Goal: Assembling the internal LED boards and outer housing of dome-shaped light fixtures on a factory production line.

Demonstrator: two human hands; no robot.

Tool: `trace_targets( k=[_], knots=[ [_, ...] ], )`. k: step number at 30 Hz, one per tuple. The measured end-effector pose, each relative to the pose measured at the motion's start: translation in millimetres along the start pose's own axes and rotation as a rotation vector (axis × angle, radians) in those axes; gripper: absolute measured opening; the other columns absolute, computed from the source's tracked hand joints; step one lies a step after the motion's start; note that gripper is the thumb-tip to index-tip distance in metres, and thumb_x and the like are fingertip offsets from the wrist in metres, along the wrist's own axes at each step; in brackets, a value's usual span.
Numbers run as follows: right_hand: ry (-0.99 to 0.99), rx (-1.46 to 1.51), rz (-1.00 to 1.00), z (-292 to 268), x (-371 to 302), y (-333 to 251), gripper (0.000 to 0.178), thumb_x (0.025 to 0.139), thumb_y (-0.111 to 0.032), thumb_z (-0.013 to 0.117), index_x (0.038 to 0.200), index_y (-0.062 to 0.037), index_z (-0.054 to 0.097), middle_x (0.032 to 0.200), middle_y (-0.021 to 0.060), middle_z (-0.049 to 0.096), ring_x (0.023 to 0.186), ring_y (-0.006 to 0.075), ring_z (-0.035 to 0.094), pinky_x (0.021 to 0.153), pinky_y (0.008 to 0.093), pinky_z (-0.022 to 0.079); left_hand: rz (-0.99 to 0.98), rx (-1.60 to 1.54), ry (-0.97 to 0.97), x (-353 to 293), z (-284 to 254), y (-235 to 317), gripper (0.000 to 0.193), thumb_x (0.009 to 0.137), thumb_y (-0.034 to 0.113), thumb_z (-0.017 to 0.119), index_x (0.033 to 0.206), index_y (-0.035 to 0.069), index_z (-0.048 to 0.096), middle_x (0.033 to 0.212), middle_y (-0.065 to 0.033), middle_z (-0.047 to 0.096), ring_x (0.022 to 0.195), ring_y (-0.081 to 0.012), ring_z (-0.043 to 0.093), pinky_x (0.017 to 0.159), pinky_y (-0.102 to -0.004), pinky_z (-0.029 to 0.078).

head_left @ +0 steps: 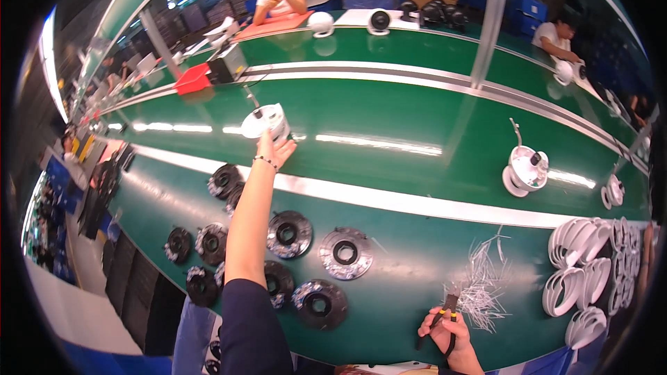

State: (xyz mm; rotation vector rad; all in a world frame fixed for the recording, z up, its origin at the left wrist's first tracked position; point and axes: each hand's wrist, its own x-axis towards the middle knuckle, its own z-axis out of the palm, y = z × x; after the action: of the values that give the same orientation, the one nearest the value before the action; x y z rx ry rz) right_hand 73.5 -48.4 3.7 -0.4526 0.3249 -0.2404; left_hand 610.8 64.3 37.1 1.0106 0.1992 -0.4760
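Observation:
At the end of my outstretched arm, my left hand point(277, 151) is on the green conveyor belt, its fingers apart and touching the near side of a white round device housing point(276, 119). A cable rises from that housing. Low on the right, my right hand point(448, 337) is closed around cutting pliers point(449, 305) with black and yellow handles, jaws pointing away from me. Just beyond the pliers lies a loose pile of clear-white plastic strips point(481, 290). Several black ring-shaped parts with circuit boards point(345, 253) lie around my left forearm on the green worktable point(403, 264).
Another white housing with a cable point(526, 171) stands on the belt at right. White rings point(580, 243) are stacked at the table's right end. A red bin point(192, 79) sits by a grey box point(229, 64) across the belt. Co-workers sit on the far side. A metal post point(490, 21) rises there.

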Motion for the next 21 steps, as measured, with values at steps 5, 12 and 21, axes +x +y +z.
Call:
trace_targets(
  k=[5,12,21],
  knots=[
    [-0.016,0.031,-0.076,-5.1,-9.6,-15.8,0.034,0.074,-0.010,0.054,0.104,0.0049,0.050,0.086,0.0191,0.055,0.076,0.0289,0.052,0.071,0.0437,0.040,0.191,-0.295,0.167,56.0,19.3,-19.6,0.036,0.081,0.020,0.038,0.113,0.006,0.042,0.112,-0.0177,0.046,0.096,-0.0321,0.048,0.074,-0.0435,0.048],
    [-0.065,-0.207,-0.208,24.8,-18.6,-65.1,0.038,0.068,-0.010,0.058,0.101,0.0060,0.052,0.082,0.0201,0.056,0.075,0.0283,0.056,0.069,0.0388,0.044,0.298,0.094,0.155,-1.2,43.4,-23.8,0.033,0.075,0.000,0.044,0.108,0.000,0.047,0.099,-0.0154,0.055,0.081,-0.0260,0.059,0.056,-0.0345,0.053],
    [-0.071,-1.762,-1.109,138.6,53.3,-116.7,0.034,0.058,-0.006,0.066,0.090,-0.0008,0.057,0.077,0.0105,0.059,0.067,0.0227,0.056,0.062,0.0289,0.045,0.020,0.437,-0.516,-245.0,72.7,-68.2,0.045,0.080,-0.003,0.034,0.123,0.005,0.023,0.116,-0.0150,0.043,0.095,-0.0281,0.055,0.067,-0.0352,0.055]
  ],
)
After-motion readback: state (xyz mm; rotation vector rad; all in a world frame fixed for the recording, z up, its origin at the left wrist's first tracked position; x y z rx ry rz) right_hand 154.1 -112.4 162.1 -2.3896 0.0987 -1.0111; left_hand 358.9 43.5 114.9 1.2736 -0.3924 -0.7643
